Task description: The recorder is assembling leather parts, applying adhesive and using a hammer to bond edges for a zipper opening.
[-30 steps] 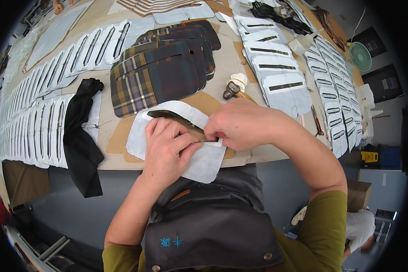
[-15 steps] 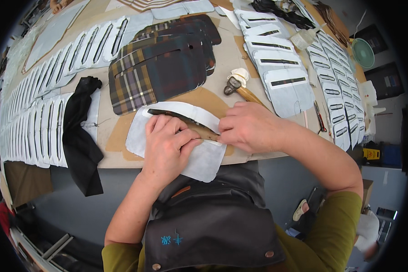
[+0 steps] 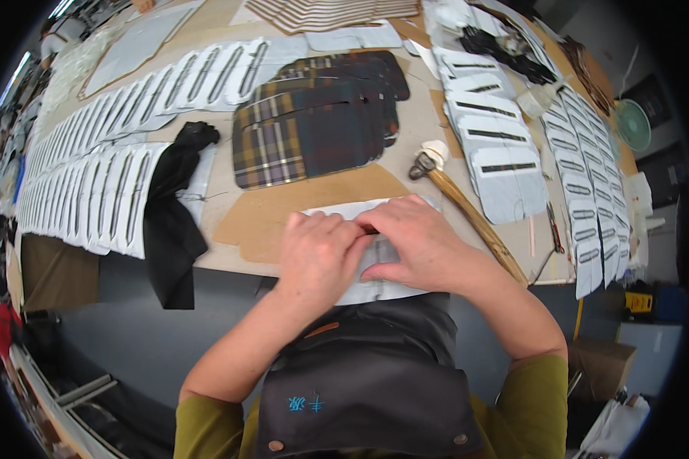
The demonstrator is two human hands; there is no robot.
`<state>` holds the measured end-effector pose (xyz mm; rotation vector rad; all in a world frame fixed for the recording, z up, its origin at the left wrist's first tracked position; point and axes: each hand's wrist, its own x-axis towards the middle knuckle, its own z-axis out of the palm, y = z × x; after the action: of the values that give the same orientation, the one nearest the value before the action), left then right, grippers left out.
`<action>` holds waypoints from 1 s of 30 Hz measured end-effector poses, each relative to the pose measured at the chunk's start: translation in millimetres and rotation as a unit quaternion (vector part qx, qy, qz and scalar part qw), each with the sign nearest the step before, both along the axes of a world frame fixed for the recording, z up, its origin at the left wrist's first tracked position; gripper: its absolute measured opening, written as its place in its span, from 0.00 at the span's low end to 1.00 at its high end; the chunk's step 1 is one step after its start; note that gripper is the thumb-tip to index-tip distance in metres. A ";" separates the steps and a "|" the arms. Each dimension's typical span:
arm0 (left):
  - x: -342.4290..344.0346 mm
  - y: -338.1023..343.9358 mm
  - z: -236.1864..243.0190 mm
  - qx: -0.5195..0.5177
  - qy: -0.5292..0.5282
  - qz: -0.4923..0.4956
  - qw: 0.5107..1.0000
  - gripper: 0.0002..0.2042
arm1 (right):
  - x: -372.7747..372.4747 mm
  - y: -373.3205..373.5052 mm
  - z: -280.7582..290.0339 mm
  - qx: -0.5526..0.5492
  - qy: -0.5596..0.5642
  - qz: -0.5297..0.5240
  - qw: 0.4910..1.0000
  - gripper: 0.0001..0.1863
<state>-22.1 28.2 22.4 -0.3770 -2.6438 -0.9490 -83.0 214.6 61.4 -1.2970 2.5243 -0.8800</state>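
A pale grey fabric panel lies at the table's front edge, its near part hanging over the edge. A white strip runs along its far side. My left hand is closed on the panel's middle, fingers curled and thumb pressing toward the right. My right hand meets it there, its fingertips pinching the panel beside the left fingers, while its thumb lies lower on the cloth. Between the fingertips a small dark bit shows; the rest of the slot is hidden under my hands.
Brown card lies under the work. Plaid fabric pieces are stacked behind it. A wooden-handled hammer rests to the right, near slotted white panels. At left, a black cloth drapes over the edge beside rows of slotted pieces.
The slot, open to view before, is now covered as both hands have come together over the panel. My right hand has turned inward, and the panel lies flatter. The whole view has shifted.
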 end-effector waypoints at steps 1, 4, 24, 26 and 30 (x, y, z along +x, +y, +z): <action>2.7 -3.7 0.2 -0.002 0.002 0.008 1.000 0.04 | -3.8 -3.6 -5.2 0.034 -0.016 0.008 0.999 0.19; 12.3 -18.4 3.7 0.105 -0.046 -0.010 0.993 0.09 | -20.0 3.9 2.7 0.125 -0.065 0.041 0.989 0.17; 10.9 -62.8 7.3 0.216 -0.203 -0.011 0.955 0.27 | 4.8 -32.8 -51.2 -0.198 -0.065 -0.070 0.976 0.09; 8.4 -57.3 6.9 0.248 -0.274 -0.031 0.929 0.27 | 5.9 -32.5 -51.3 -0.207 -0.072 -0.079 0.972 0.10; 2.3 -45.4 6.2 0.504 -0.328 -0.010 0.799 0.21 | 3.9 -31.8 -51.2 -0.210 -0.095 -0.082 0.970 0.09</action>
<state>-19.8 -17.1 28.6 0.2437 -2.1020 -2.6309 -79.1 182.8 10.3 -1.0450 2.3987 -1.5617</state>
